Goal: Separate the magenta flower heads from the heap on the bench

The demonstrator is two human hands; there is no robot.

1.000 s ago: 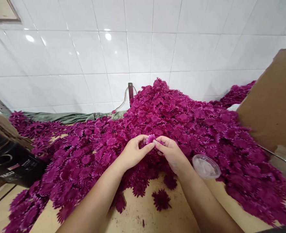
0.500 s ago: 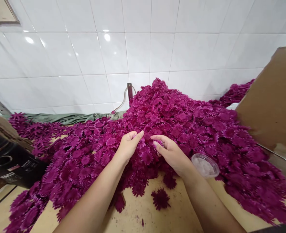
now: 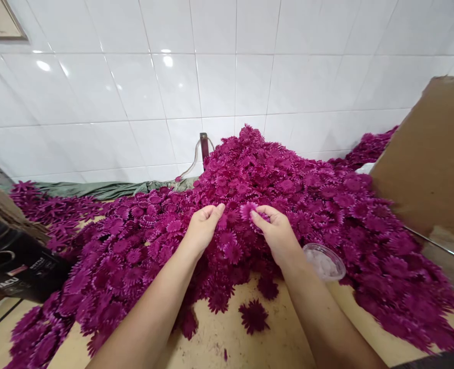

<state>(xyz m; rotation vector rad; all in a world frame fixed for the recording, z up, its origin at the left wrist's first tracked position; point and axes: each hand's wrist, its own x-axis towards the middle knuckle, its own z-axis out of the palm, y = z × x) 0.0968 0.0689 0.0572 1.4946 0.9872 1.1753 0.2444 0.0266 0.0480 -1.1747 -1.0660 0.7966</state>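
Nearest first: bare tan tabletop (image 3: pixel 227 341) between the forearms, with one stray flower head (image 3: pixel 254 316) lying alone on it, clear of the rest.

Up to the hands, and a change to call. Half a second back, right fingers spread loose at the pile's edge. Now right hand (image 3: pixel 277 234) drawn in, thumb and forefinger nipped tight on a single magenta flower head (image 3: pixel 248 209), held just above the heap of flower heads (image 3: pixel 319 200). So, one bloom singled out and in the fingers again.

Left hand (image 3: pixel 202 228) hardly shifted: half curled, knuckles to the camera, resting on the heap, forefinger stretched toward the right. Impossible to tell whether anything sits under those fingers.

Just beside the right wrist, a clear plastic cup (image 3: pixel 324 261) tucked against the pile.

Farther out: black carton (image 3: pixel 17 264) at left, cardboard box (image 3: pixel 430 159) at right. Behind the heap, green cloth (image 3: pixel 107 188), a metal bracket (image 3: pixel 204 144), then white tiled wall (image 3: pixel 219 82).
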